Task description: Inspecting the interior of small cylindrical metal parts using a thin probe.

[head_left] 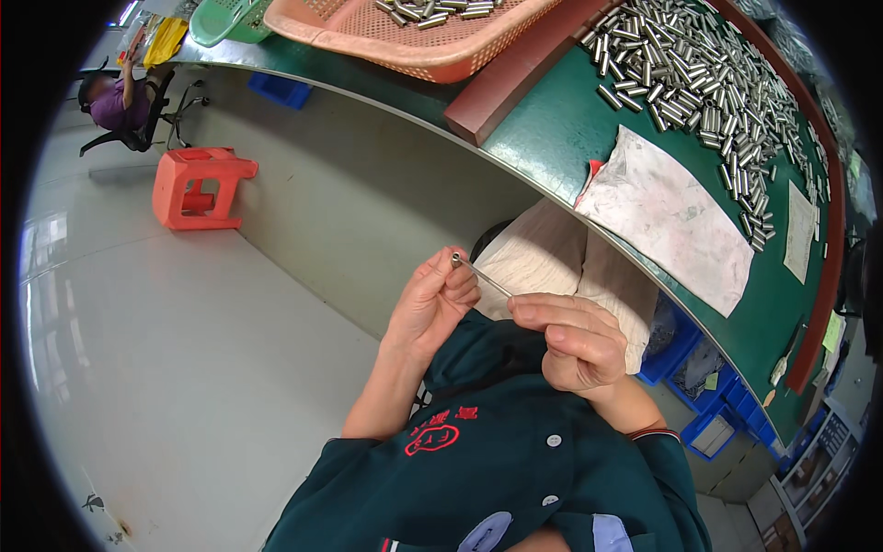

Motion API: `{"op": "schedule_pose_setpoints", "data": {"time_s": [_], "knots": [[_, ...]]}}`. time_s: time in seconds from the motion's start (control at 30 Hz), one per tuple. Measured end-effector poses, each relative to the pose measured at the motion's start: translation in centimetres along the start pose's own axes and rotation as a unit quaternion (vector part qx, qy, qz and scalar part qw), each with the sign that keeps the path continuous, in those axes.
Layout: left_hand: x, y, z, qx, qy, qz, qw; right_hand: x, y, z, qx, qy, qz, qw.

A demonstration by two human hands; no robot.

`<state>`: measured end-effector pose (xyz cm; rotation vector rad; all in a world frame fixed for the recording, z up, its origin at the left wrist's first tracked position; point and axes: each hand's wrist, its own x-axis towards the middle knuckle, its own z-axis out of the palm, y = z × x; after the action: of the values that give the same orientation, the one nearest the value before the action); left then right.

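Between the fingertips of my left hand (432, 299) sits a small metal tube (455, 258), its open end showing. My right hand (578, 339) pinches a thin metal rod (489, 282) that reaches across to the tube. From here I cannot tell whether the rod's tip is inside the tube or only against it. Both hands are above my lap, off the table's edge. A large heap of similar metal tubes (685, 78) lies on the green table (543, 129) at the upper right. A stained white cloth (670, 216) is spread along the table's near edge.
A pink basket (405, 51) with more tubes stands beside a reddish-brown wooden bar (515, 78). Next to it is a green basket (225, 20). Blue bins (708, 382) sit under the table. A red stool (198, 189) and a seated person (129, 99) are at the left.
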<state>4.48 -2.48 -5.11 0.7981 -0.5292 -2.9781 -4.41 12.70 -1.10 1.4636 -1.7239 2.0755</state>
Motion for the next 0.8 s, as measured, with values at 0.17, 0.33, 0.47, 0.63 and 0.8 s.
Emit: {"op": "schedule_pose_setpoints", "data": {"time_s": [0.17, 0.33, 0.47, 0.63, 0.8], "knots": [[0.0, 0.0, 0.2, 0.017, 0.003, -0.012, 1.0, -0.1, 0.1, -0.2, -0.037, -0.024, -0.021, 0.999], [-0.1, 0.8, 0.5, 0.045, 0.058, 0.044, 0.996, -0.3, 0.3, 0.1, -0.084, -0.019, -0.04, 0.995], [0.1, 0.5, 0.2, 0.033, 0.084, 0.089, 0.992, 0.2, 0.2, 0.4, -0.127, -0.027, -0.022, 0.991], [0.2, 0.9, -0.4, -0.022, 0.066, 0.119, 0.991, 0.7, 0.5, 1.0, -0.111, -0.064, -0.01, 0.992], [0.4, 0.7, -0.6, -0.038, 0.043, 0.118, 0.991, 0.6, 0.8, 1.3, -0.086, -0.068, -0.026, 0.994]]}}
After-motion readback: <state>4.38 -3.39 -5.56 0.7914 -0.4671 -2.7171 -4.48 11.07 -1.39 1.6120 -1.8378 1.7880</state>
